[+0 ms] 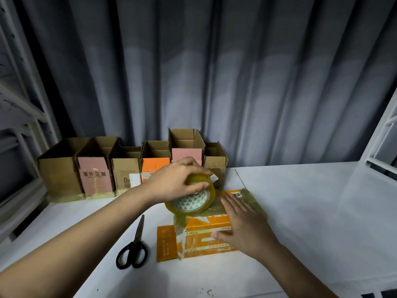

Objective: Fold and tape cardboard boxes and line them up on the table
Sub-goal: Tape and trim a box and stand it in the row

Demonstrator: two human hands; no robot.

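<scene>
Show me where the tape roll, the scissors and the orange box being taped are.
tape roll (191, 203), head view, on its patterned core.
scissors (137, 239), head view, at the blades' pivot.
orange box (206, 224), head view, on its near side panel.

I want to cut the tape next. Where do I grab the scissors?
Grab the scissors by the two black loops, reaching from the near side. They lie flat on the table with the loops toward you and the blades pointing away.
</scene>
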